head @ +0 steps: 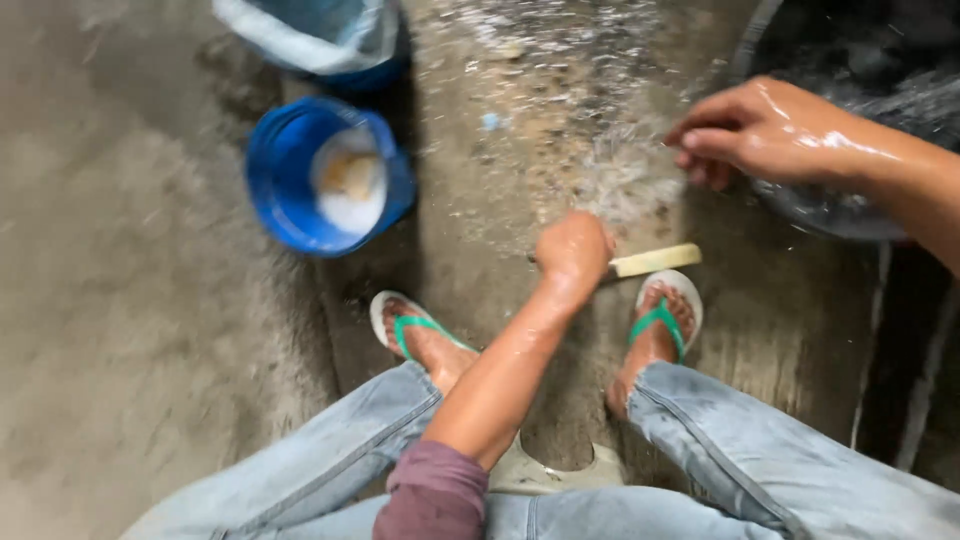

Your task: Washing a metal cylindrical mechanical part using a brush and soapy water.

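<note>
My left hand (pixel 573 248) is closed in a fist around a tool with a pale yellow wooden handle (pixel 655 260), held low over the wet concrete floor between my feet. My right hand (pixel 765 130) is wet, fingers loosely curled and holding nothing, at the near rim of a dark metal basin (pixel 835 215) on the right. Water splashes on the floor (pixel 620 180) between the two hands. What lies inside the basin is blurred.
A blue bucket (pixel 290 200) holding white material stands at the left. Behind it lies a blue-and-white sack (pixel 320 35). My feet wear white sandals with green straps (pixel 660 320). I sit on a low pale stool (pixel 540 470).
</note>
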